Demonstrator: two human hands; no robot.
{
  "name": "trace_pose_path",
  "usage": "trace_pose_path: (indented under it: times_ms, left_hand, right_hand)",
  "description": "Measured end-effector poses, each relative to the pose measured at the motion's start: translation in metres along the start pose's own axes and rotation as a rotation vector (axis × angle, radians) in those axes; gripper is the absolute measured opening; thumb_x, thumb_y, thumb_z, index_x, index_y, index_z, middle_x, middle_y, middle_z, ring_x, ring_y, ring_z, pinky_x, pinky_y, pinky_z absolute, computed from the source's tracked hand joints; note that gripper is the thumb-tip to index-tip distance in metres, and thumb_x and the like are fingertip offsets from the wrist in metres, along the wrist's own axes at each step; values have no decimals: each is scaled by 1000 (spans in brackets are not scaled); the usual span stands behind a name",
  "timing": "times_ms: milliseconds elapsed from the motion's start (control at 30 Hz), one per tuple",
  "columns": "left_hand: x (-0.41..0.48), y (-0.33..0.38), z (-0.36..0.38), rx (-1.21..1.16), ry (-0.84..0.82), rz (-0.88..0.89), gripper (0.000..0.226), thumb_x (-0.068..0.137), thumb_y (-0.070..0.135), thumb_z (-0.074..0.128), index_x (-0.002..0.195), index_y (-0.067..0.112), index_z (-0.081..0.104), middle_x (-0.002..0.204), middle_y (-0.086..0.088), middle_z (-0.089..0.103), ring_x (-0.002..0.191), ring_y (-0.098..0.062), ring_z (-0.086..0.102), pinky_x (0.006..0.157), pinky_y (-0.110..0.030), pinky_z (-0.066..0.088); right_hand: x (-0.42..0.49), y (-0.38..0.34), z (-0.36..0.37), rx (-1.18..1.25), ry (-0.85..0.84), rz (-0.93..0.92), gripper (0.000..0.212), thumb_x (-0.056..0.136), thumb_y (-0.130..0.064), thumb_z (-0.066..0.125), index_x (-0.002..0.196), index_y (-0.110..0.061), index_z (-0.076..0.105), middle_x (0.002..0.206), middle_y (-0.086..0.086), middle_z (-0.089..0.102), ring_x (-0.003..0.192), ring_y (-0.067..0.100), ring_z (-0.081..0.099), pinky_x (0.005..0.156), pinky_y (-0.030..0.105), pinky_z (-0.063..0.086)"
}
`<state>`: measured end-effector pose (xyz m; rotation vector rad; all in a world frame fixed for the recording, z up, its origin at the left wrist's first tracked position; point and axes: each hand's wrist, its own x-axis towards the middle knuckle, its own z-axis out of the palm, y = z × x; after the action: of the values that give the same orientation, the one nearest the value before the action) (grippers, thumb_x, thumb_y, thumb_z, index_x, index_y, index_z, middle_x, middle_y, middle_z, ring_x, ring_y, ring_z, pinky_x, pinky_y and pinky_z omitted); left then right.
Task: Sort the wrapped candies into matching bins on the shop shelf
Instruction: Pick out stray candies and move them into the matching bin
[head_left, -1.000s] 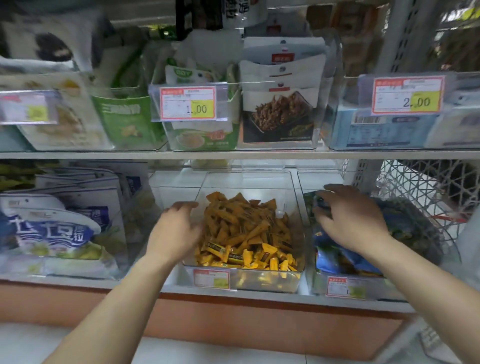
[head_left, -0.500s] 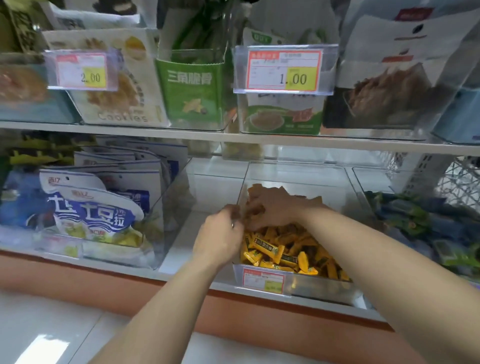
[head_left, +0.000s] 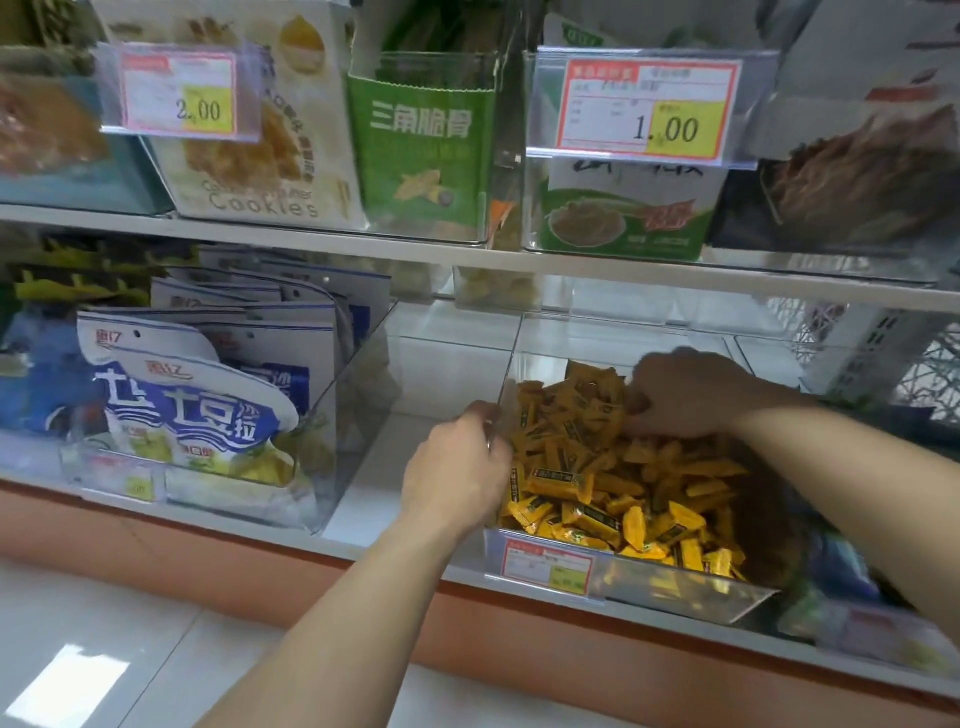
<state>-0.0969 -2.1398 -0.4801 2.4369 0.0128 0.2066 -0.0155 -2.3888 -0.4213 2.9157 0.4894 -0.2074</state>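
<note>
We judge the sorting well on, though we cannot say it is finished. The clear bin (head_left: 649, 587) on the lower shelf holds a heap of yellow candies (head_left: 597, 467), and every wrapper we can make out in it is that same yellow. We find no stray colour on top. What lies under the heap is hidden. The neighbouring bin (head_left: 841, 566) to the right of it shows bluish wraps, but it is too blurred and too covered by the forearm to check for mismatches. That side remains open work as far as we can tell.

Our left hand (head_left: 457, 467) is at the clear bin's left wall, with its fingers curled over the wall's top edge as if steadying it. Our right hand (head_left: 685, 395) is over the back of the bin. Its fingertips are dug down into the candies there, touching the pile. We cannot tell whether it pinches a candy or only rakes through them. The heap lies between the two hands and runs forward to the bin's front wall.
</note>
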Motion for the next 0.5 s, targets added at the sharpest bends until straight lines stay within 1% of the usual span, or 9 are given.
trace_pose_path:
  times_ms: [67, 100, 133, 200, 267, 300, 333, 433, 500]
  left_hand:
    - [0, 1, 0, -21, -5, -4, 32, 94, 32, 46, 124, 32, 58, 115, 1, 70, 99, -26, 67, 82, -37, 55]
    - [-1, 1, 1, -24, -7, -4, 31, 94, 32, 46, 123, 31, 58, 115, 0, 70, 99, -26, 67, 83, -38, 55]
    - [-1, 1, 0, -23, -9, -5, 31, 94, 32, 46, 123, 31, 58, 114, -1, 70, 98, -27, 67, 83, -39, 55]
    - [-1, 0, 0, -19, -12, -12, 32, 94, 34, 45, 123, 32, 58, 115, -2, 70, 98, -28, 66, 84, -41, 55]
    - [-1, -2, -1, -4, -19, -20, 34, 94, 36, 44, 125, 33, 57, 117, -1, 69, 101, -28, 66, 85, -43, 55]
    - [-1, -3, -2, 7, -23, -22, 34, 94, 36, 44, 126, 34, 56, 119, 0, 69, 102, -28, 66, 85, -43, 55]
    - [-1, -4, -2, 16, -27, -21, 35, 94, 36, 44, 127, 34, 56, 119, 1, 68, 102, -27, 66, 85, -43, 55]
    - [-1, -5, -4, 29, -33, -12, 35, 94, 37, 45, 127, 36, 55, 120, 3, 69, 104, -27, 66, 86, -43, 55]
    - [0, -5, -5, 24, -31, -10, 34, 94, 37, 45, 126, 36, 56, 119, 4, 69, 104, -27, 66, 86, -43, 55]
  right_hand:
    - [9, -29, -4, 147, 195, -115, 19, 85, -55, 56, 81, -38, 65, 101, -7, 61, 97, 21, 59, 82, 40, 53]
    - [16, -47, -4, 255, 201, -185, 18, 86, -53, 57, 91, -39, 68, 108, -8, 62, 103, 18, 59, 87, 41, 52]
    - [22, -63, -2, 339, 140, -254, 22, 88, -53, 58, 101, -39, 69, 114, -10, 62, 107, 15, 58, 91, 40, 50]
    - [35, -86, 6, 404, -110, -307, 34, 90, -59, 57, 115, -38, 66, 122, -9, 61, 116, 16, 55, 98, 40, 46]
    - [42, -92, 18, 266, -333, -279, 50, 90, -69, 48, 131, -43, 59, 147, -3, 49, 139, 26, 39, 113, 50, 33]
    - [42, -91, 25, 164, -376, -282, 56, 90, -73, 42, 138, -46, 53, 157, -2, 37, 147, 29, 26, 117, 56, 25]
    - [41, -88, 30, 92, -362, -293, 58, 90, -74, 39, 141, -47, 49, 160, -4, 32, 148, 30, 23, 117, 57, 23]
    - [32, -67, 29, 75, -210, -316, 54, 90, -69, 44, 134, -42, 58, 143, -7, 51, 132, 23, 47, 107, 47, 41]
    - [23, -46, 25, 36, -169, -312, 51, 87, -72, 46, 123, -40, 64, 132, -7, 58, 122, 20, 54, 100, 44, 46]
